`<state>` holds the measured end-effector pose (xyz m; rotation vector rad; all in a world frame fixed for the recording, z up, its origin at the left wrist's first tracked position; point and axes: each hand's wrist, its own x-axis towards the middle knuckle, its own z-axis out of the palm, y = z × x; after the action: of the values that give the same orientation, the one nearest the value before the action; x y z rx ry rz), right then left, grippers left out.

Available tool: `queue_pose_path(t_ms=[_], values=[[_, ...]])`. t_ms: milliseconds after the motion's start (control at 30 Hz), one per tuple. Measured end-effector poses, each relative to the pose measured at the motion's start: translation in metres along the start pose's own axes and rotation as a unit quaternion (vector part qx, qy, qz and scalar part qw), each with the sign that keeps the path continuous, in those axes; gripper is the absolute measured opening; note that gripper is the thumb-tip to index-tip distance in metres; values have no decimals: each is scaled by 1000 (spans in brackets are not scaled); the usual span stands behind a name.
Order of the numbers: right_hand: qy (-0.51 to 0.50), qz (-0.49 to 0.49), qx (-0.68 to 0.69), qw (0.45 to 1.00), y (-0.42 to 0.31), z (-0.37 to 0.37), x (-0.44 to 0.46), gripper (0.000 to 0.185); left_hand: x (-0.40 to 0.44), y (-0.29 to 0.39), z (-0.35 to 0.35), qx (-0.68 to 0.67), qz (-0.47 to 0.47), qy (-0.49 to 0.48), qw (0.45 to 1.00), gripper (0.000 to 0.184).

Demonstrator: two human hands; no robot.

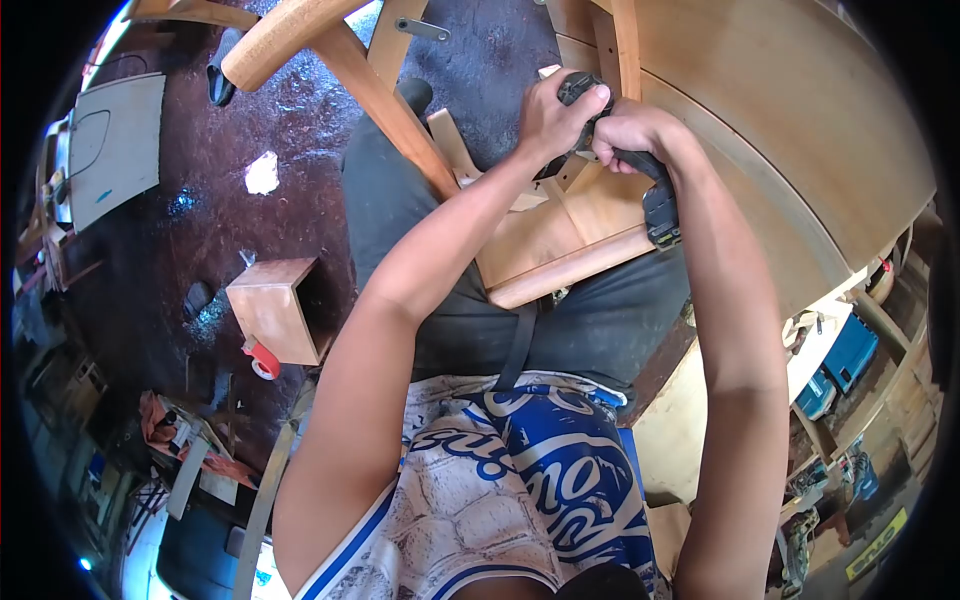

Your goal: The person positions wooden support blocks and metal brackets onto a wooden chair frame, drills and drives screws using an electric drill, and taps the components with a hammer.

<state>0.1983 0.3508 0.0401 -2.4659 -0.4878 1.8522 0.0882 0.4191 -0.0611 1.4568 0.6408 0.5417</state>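
A black cordless drill (pixel 660 205) is between my two hands, its battery end toward my right knee. My right hand (pixel 632 132) is closed around its grip. My left hand (pixel 553 118) is wrapped over the drill's head, thumb on top. The drill's tip is hidden by my left hand and the wood. Beneath my hands a wooden furniture frame (pixel 575 268) rests across my lap, with a panel and a rounded front rail. A wooden leg or arm piece (pixel 385 110) slants up from it to the left.
A large wooden panel (pixel 760 150) stands close on the right. On the dark floor at left are a wooden box (pixel 270 310), a roll of red tape (pixel 262 360) and a white scrap (pixel 262 173). A rounded wooden piece (pixel 285 40) juts in at upper left.
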Motion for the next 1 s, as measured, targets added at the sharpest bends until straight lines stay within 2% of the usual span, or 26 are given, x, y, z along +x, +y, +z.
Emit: queue_pose_path(t_ms=[133, 733, 1000], values=[[-16, 8, 34, 999, 5, 8, 11, 6, -6, -6, -2, 6, -35, -3, 999, 49], [-38, 19, 33, 999, 10, 7, 12, 7, -10, -7, 1, 13, -42, -10, 999, 50], [-46, 49, 6, 998, 1, 9, 18, 7, -15, -11, 0, 6, -59, 17, 998, 48]])
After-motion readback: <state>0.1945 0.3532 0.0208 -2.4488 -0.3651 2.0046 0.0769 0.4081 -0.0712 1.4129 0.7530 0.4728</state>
